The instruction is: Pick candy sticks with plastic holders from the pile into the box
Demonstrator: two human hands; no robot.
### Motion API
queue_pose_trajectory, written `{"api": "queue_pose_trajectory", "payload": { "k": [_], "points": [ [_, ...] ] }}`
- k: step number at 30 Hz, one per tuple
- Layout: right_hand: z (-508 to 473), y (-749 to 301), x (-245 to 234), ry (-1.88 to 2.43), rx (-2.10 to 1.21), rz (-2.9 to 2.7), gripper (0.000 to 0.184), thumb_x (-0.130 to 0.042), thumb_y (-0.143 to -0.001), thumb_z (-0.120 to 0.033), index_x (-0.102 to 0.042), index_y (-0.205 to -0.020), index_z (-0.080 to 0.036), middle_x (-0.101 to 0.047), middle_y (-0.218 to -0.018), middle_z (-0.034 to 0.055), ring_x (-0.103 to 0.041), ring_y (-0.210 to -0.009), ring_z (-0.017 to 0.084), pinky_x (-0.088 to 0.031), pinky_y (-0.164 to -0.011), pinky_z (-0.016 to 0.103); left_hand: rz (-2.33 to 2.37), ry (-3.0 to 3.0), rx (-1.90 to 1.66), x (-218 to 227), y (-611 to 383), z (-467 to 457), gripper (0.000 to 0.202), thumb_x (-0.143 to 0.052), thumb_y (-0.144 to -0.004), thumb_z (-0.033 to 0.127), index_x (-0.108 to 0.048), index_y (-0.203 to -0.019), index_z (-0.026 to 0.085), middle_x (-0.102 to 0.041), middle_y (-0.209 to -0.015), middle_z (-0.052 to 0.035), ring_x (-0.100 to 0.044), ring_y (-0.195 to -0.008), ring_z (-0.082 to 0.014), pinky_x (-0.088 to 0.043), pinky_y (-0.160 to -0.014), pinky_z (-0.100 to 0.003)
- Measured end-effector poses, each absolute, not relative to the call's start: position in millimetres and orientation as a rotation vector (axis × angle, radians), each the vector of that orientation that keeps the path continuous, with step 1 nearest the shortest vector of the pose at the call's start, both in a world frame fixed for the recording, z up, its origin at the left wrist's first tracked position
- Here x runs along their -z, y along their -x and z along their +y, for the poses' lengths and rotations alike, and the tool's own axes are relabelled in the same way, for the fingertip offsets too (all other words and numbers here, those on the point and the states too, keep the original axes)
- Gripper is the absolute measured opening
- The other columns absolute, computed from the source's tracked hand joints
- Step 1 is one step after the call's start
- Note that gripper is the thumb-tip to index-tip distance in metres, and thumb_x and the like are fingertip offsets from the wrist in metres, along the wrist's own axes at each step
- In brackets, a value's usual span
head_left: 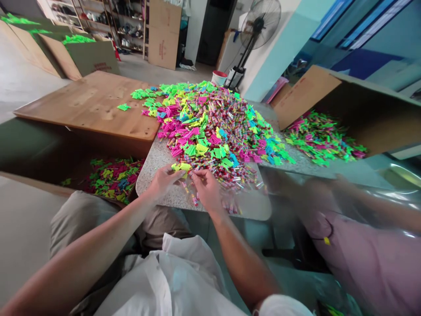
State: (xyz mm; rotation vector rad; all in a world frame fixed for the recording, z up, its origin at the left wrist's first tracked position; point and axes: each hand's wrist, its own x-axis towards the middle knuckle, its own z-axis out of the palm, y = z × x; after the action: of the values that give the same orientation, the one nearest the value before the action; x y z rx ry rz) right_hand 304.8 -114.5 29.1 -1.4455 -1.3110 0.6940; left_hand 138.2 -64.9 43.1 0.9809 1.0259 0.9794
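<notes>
Between the thumb and fingers of my left hand (162, 181) is a small flat yellow plastic piece (183, 166). My right hand (208, 188) is pinched close beside it, its fingertips at the piece's right end; what they hold is too small to make out. Small wrapped tubes with coloured bands (189, 191) lie just below and between my hands. Beyond my fingers rises a big heap of the same tubes (220, 109), mixed with flat comb-like plastic pieces (189, 136) in pink, green, yellow and blue. The heap rests on a speckled tabletop (149, 169).
A deep carton (112, 142) with assembled-looking coloured pieces stands at left, partly under a wooden board (95, 101). Another carton (305, 94) lies tipped at right, pieces spilling out. A blurred co-worker's arm (371, 202) reaches in from the right. Cartons of green pieces (98, 57) stand farther back.
</notes>
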Motion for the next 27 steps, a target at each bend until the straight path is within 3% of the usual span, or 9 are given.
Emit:
{"api": "queue_pose_trajectory", "payload": {
  "k": [7, 19, 27],
  "points": [
    [-117, -294, -24, 1.494, -0.527, -1.369, 0.023, -0.061, -0.095, -0.045, -0.067, -0.097, -0.022, -0.074, -0.094, 0.0066, -0.071, -0.086, 0.021, -0.057, -0.083, 0.035, 1.062, -1.042, -1.061, -48, -142, -69, 0.046, -0.090, -0.057, 0.054, -0.074, -0.078, 0.016, -0.073, -0.071, -0.0046, -0.067, -0.065, -0.0198, -0.052, -0.061, -0.030],
    [-120, -290, -20, 1.495, -0.386, -1.357, 0.018, -0.061, -0.094, -0.040, -0.066, -0.098, -0.023, -0.076, -0.097, 0.0086, -0.073, -0.086, 0.022, -0.058, -0.082, 0.035, 1.020, -1.007, -1.090, -44, -145, -73, 0.048, -0.088, -0.060, 0.055, -0.077, -0.083, 0.015, -0.074, -0.077, -0.0065, -0.067, -0.067, -0.0191, -0.054, -0.064, -0.030],
    [-121, -291, -20, 1.491, -0.492, -1.366, 0.020, -0.061, -0.095, -0.041, -0.066, -0.100, -0.023, -0.076, -0.099, 0.0074, -0.073, -0.088, 0.022, -0.058, -0.083, 0.036, 1.019, -1.051, -1.074, -39, -143, -74, 0.049, -0.087, -0.062, 0.057, -0.077, -0.085, 0.016, -0.074, -0.075, -0.0068, -0.070, -0.072, -0.0225, -0.055, -0.065, -0.032]
  ]
}}
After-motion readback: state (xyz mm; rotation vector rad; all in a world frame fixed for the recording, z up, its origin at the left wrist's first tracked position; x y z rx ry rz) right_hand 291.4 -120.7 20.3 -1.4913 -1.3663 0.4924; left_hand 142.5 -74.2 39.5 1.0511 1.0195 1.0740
